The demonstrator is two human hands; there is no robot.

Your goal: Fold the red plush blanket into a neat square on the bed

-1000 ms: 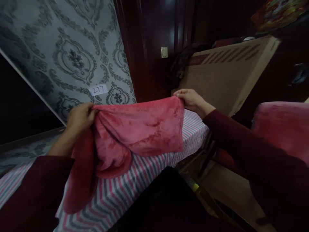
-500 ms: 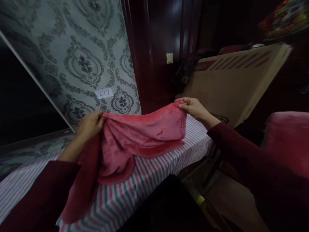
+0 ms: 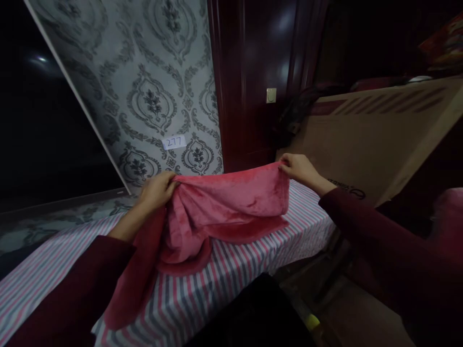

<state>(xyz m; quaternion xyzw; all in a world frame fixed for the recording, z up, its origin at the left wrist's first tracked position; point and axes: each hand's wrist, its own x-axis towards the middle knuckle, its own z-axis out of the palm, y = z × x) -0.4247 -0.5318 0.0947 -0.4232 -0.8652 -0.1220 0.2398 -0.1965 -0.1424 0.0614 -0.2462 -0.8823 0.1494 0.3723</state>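
Observation:
A pinkish-red plush cloth (image 3: 231,195) is stretched between my two hands, its upper edge held up off the table. My left hand (image 3: 157,190) has its fingers closed on the bunched edge, where folds gather and a long part hangs down over the table's front. At the other end, my right hand (image 3: 298,168) pinches a top corner beside a stitched hem. The cloth's lower part rests in loose folds on the striped tablecloth (image 3: 231,262). Whether it is a garment or a blanket I cannot tell.
A dark screen (image 3: 54,120) stands at the left by patterned wallpaper bearing a paper label (image 3: 174,141). Behind my right hand leans a large cardboard box (image 3: 361,140), near a dark red door (image 3: 249,72). Something dark (image 3: 253,313) sits below the table's front edge.
The camera view has turned left, so everything shifts rightward in the picture. My right hand's fingers have curled in more at the corner; both hands keep their hold on the cloth.

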